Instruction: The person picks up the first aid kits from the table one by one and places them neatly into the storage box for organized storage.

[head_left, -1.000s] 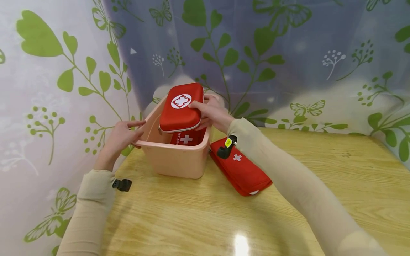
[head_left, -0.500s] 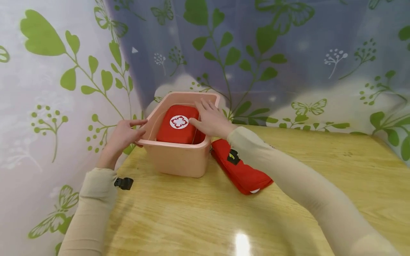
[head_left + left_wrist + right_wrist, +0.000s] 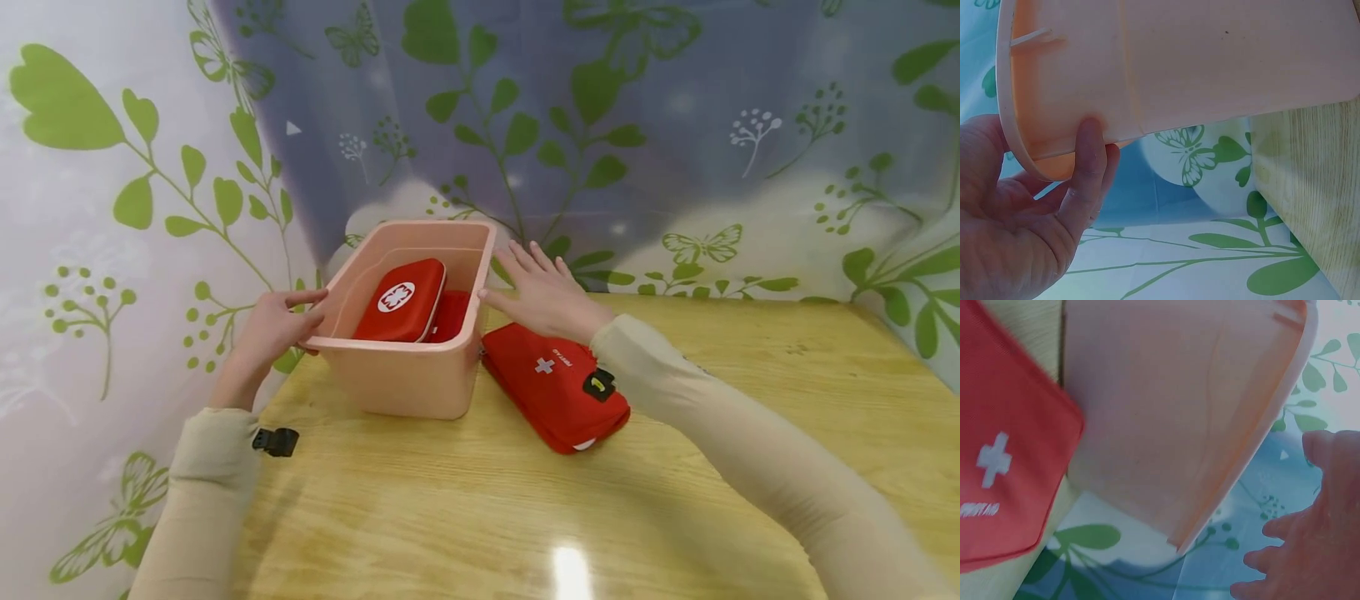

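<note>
A pink plastic bin [image 3: 401, 379] stands on the table with its open top showing. Inside it, a red hard-shell first aid case [image 3: 405, 302] with a white round emblem leans over another red pouch [image 3: 452, 315], mostly hidden. My left hand [image 3: 272, 332] pinches the bin's left rim; in the left wrist view its fingers [image 3: 1090, 156] press the outer wall below the lip. My right hand [image 3: 551, 293] hovers just outside the right rim, fingers spread and holding nothing. Below it, a soft red first aid pouch [image 3: 543, 392] with a white cross lies on the table.
The light wooden table [image 3: 420, 500] extends to the front and right. A patterned curtain [image 3: 645, 167] with green leaves and butterflies hangs close behind the bin and along the left side.
The hard red case went down into the bin and tipped to the left. My right hand let go of it and moved right, out past the rim. My left hand kept its hold.
</note>
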The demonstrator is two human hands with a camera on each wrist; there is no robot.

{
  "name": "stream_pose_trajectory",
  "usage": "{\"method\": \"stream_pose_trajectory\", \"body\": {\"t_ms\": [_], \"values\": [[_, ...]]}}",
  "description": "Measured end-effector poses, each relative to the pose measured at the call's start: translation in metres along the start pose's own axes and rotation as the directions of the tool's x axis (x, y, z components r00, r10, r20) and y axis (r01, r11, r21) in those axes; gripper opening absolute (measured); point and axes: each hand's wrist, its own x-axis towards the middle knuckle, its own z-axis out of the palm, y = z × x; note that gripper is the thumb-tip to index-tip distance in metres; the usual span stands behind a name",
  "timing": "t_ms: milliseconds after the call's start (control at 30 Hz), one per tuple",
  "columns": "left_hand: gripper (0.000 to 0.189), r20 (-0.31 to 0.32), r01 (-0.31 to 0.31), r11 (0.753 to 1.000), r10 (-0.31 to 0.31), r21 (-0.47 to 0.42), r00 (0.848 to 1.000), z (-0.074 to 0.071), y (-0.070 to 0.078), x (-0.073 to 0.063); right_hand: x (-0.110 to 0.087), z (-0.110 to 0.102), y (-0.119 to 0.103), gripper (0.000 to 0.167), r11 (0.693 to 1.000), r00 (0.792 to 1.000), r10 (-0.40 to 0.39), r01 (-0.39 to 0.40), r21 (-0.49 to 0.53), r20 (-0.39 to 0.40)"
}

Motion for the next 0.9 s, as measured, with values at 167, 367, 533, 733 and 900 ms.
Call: {"method": "stream_pose_trajectory", "body": {"t_ms": [167,367,533,733,900], "values": [[0.05,0.004,0.001,1.0,-0.001,0.004,1.0,-0.002,-0.001,-0.001,-0.013,-0.002,0.019,0.085,0.999,1.0,0.025,-0.025,0.019,0.006],[0.05,0.002,-0.001,1.0,0.001,0.003,1.0,-0.001,-0.002,0.0,-0.029,-0.001,0.041,0.085,0.999,0.999,0.046,-0.047,0.02,0.028],[0.05,0.0,0.008,1.0,-0.008,0.004,1.0,0.0,-0.002,-0.001,-0.04,0.007,0.059,0.085,0.998,0.998,0.059,-0.06,0.017,0.034],[0.049,-0.002,0.005,1.0,-0.005,-0.009,1.0,0.001,-0.002,0.0,-0.051,0.02,0.075,0.084,0.997,0.997,0.078,-0.078,0.001,0.022],[0.049,0.005,0.01,1.0,-0.01,-0.022,1.0,0.0,-0.002,0.0,-0.06,0.039,0.082,0.081,0.997,0.996,0.082,-0.081,-0.018,0.022]]}}
